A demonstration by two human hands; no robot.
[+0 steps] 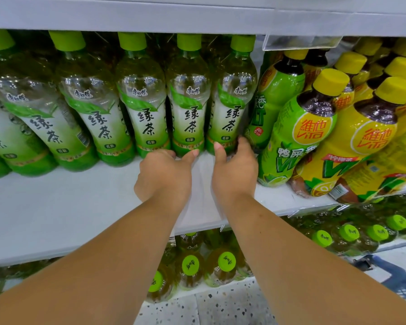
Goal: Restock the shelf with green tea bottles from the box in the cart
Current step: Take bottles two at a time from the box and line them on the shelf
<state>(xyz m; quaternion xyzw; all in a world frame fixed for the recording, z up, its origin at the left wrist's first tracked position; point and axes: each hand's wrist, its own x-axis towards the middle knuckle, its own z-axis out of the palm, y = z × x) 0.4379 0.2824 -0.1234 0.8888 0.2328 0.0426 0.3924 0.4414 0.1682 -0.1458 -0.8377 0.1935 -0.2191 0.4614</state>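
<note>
A row of green tea bottles with green caps stands at the back of the white shelf [56, 207]. My left hand [164, 177] is at the base of the fourth green tea bottle [188, 109], thumb on its right side and fingers curled at its left. My right hand [234, 172] wraps the base of the rightmost green tea bottle [230, 106], thumb on the left and fingers on the right. Both bottles stand upright on the shelf. The box and the cart are not clearly in view.
Yellow-capped lemon tea bottles [361, 141] and a green-labelled bottle [298, 137] crowd the shelf just right of my right hand. The shelf above [197, 17] hangs close over the caps. More green-capped bottles [190, 266] stand on the shelf below. A dark blue frame [399, 275] shows at the lower right.
</note>
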